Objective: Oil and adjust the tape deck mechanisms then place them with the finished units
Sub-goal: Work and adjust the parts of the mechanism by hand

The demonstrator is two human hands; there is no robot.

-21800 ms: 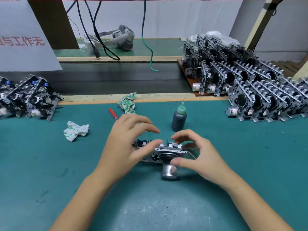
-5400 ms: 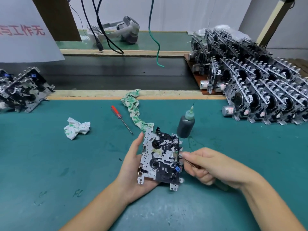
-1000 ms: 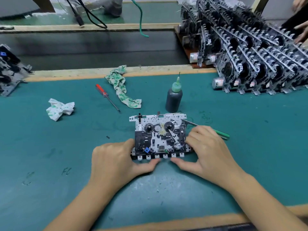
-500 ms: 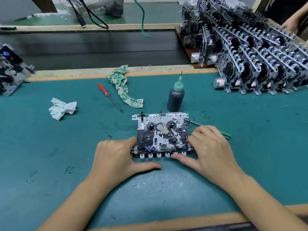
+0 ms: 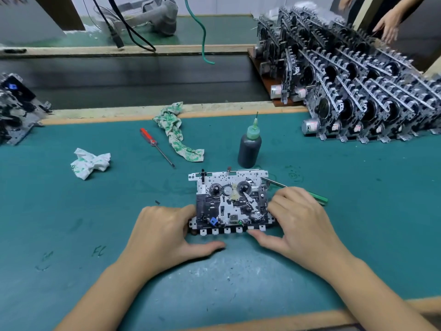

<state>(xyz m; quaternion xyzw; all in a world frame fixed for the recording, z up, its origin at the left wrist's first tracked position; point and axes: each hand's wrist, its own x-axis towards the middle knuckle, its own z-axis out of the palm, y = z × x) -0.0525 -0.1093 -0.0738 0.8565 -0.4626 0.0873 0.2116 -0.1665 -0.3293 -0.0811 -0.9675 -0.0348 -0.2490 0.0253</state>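
Note:
A tape deck mechanism (image 5: 229,199) lies flat on the teal mat, reels facing up. My left hand (image 5: 164,230) grips its left edge with curled fingers, thumb stretched along the front edge. My right hand (image 5: 303,223) sits at the right edge with its thumb at the front edge. Its curled fingers hold a thin green-handled tool (image 5: 317,197), whose metal tip points past the far right corner. A dark oil bottle (image 5: 249,149) with a green needle cap stands upright just behind the mechanism. Rows of finished units (image 5: 358,91) stand on edge at the back right.
A red screwdriver (image 5: 149,137), a green-printed rag (image 5: 176,137) and a crumpled wipe (image 5: 89,162) lie to the back left. More mechanisms (image 5: 14,108) are piled at the far left. A dark conveyor belt (image 5: 143,80) runs behind the mat. Another person's hand (image 5: 389,27) hovers behind the finished rows.
Both hands keep their hold and the mechanism stays where it was. The other person's hand at the top right has shifted.

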